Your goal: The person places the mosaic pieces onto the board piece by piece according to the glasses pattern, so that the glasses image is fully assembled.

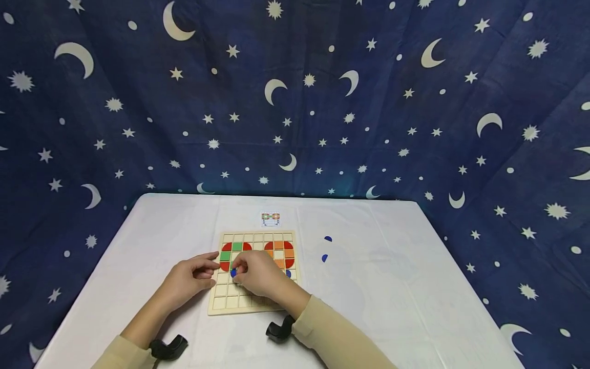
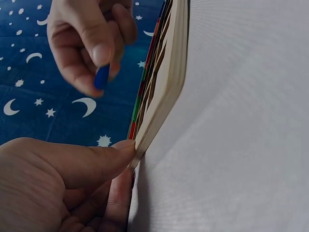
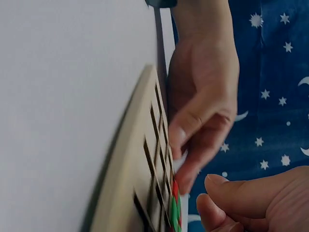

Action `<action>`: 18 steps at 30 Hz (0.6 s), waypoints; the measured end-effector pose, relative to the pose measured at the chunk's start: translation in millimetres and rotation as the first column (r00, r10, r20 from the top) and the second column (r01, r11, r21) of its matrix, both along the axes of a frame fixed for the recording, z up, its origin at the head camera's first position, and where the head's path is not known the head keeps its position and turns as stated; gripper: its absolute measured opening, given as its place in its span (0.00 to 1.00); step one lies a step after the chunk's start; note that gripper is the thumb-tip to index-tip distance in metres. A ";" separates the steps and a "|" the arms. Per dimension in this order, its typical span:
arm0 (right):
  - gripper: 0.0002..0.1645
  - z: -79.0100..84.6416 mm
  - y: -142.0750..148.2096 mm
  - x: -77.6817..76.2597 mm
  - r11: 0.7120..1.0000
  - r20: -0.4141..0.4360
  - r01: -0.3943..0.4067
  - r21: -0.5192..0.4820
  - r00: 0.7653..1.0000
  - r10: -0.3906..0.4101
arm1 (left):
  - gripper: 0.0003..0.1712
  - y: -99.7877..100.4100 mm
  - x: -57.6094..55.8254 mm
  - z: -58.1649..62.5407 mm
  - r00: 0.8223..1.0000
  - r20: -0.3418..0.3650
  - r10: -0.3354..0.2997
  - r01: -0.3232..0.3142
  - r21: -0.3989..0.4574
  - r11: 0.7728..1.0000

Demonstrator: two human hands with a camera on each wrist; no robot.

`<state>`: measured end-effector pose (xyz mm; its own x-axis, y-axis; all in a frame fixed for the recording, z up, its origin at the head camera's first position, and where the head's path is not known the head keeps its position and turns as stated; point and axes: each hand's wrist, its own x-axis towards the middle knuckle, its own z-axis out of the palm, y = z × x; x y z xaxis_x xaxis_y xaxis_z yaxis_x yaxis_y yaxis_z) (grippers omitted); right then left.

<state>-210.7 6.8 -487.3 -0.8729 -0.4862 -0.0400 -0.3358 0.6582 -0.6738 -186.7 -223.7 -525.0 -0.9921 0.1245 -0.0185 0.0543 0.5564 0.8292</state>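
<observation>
A wooden grid board (image 1: 226,303) lies on the table, with red, green and orange pieces in its upper squares. My right hand (image 1: 260,274) is over the board, pinching a small blue piece (image 2: 101,77) between thumb and fingertips; its full outline is covered. A blue piece (image 1: 288,273) shows on the board's right side, beyond that hand. At the left edge of the board, my left hand (image 1: 186,282) touches the rim with thumb and fingertips. The board's side (image 3: 123,159) appears edge-on in the right wrist view.
Two blue half-round pieces (image 1: 324,258) lie on the white table (image 1: 392,287), right of the board. A small printed card (image 1: 270,219) sits behind the board. Black wrist mounts (image 1: 169,348) are on both wrists. A dark blue cloth (image 1: 313,128) with moons and stars hangs behind.
</observation>
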 end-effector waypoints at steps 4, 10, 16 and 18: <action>0.08 -5.6 -16.5 2.4 0.999 -0.006 -0.012 0.030 1.000 0.012 | 0.19 -2.8 0.1 -1.8 1.000 -0.010 -0.006 0.006 0.007 1.000; 0.08 -12.8 -27.1 3.1 0.997 -0.060 0.000 0.072 0.998 0.004 | 0.19 -3.9 -0.6 -3.7 0.999 -0.030 -0.021 0.021 0.001 1.000; 0.09 -14.9 -28.0 0.8 0.994 -0.081 0.002 0.110 0.997 0.007 | 0.19 -4.3 -0.9 -4.0 0.999 -0.032 -0.014 0.014 -0.001 1.000; 0.09 -15.2 -27.6 0.2 0.992 -0.081 0.002 0.122 0.997 0.008 | 0.19 -4.1 -0.9 -4.0 0.999 -0.029 -0.015 0.015 -0.001 1.000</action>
<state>-210.5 -20.9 -502.5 -0.8744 -0.4843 -0.0287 -0.3877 0.7330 -0.5589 -187.6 -227.8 -529.1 -0.9901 0.1398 0.0105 0.0872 0.5560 0.8266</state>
